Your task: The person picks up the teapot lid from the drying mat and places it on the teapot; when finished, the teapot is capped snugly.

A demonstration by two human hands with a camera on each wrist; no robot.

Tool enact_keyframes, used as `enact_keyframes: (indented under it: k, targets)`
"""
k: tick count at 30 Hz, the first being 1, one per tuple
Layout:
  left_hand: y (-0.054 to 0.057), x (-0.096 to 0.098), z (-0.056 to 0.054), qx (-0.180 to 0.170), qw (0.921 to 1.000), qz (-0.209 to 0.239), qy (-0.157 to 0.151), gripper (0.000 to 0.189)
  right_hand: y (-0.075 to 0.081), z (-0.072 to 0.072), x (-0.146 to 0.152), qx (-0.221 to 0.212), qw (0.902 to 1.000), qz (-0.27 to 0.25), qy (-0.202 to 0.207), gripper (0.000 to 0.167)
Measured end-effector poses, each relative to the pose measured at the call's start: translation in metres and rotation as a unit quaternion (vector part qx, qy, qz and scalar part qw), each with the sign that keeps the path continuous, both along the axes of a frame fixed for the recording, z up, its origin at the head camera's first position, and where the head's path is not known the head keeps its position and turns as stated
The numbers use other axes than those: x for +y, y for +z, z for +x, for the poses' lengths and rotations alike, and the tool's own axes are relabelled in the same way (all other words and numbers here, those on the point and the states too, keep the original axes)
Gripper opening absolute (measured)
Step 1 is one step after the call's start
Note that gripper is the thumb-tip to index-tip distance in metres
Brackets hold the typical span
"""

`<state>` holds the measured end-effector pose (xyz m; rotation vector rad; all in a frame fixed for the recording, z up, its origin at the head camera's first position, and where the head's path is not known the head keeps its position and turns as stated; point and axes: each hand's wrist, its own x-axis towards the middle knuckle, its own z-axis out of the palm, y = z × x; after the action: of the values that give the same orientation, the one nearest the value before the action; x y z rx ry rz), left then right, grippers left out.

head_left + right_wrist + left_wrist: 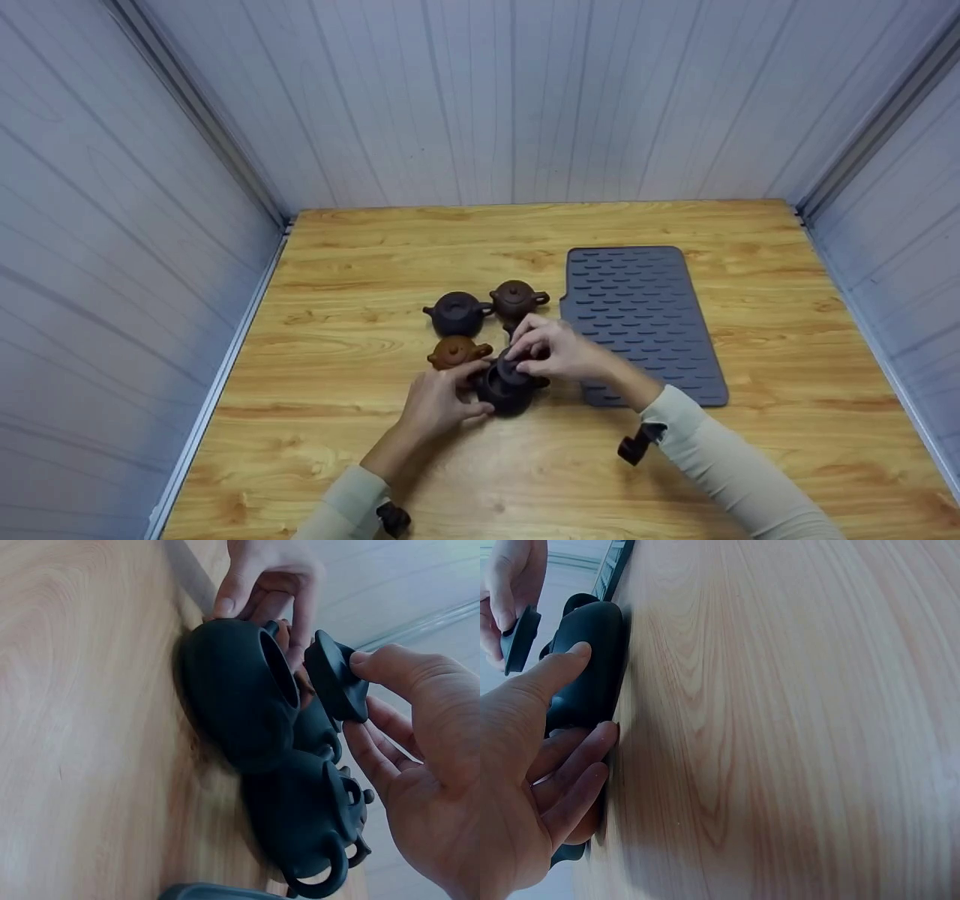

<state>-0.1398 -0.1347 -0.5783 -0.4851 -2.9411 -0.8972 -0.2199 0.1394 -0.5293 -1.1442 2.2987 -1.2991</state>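
My left hand [436,401] grips a small black teapot [504,403] at its side, thumb on the near side and a finger on the far side. In the right wrist view the teapot [225,682] is uncovered, its dark round mouth showing. My right hand [561,351] pinches a black lid [334,679] by its knob between thumb and fingers. Tilted, the lid is held apart from the teapot's mouth, just above it. The left wrist view shows the lid [520,641] beyond the left thumb, above the teapot body [592,667].
Behind the hands stand a lidded black teapot [457,315], a dark brown teapot [514,300] and an orange-brown teapot [453,352]. Another dark teapot [296,810], mostly hidden by the right hand in the head view, sits close beside the uncovered one. A grey ridged mat [637,322] lies to the right.
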Motion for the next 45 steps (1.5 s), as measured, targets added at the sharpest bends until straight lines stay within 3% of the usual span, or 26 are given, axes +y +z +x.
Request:
enact_keyframes:
  k: [12,18,36,45]
  targets:
    - [-0.001,0.000,0.000,0.024,0.9996,-0.010,-0.004,0.066,-0.016,0.006,-0.010,0.007,0.9999,-0.014,0.004,0.014]
    - [-0.002,0.000,0.001,0.025,0.9996,-0.009,-0.003,0.066,-0.021,0.010,-0.013,0.019,0.9998,0.005,-0.006,0.013]
    - [0.000,0.000,0.002,0.007,1.0000,-0.004,0.002,0.066,-0.025,0.015,-0.013,0.045,0.9985,0.028,-0.017,0.017]
    - [0.009,-0.002,0.000,-0.027,0.9993,-0.006,-0.023,0.060,-0.023,0.015,-0.012,0.014,0.9993,0.023,-0.028,0.023]
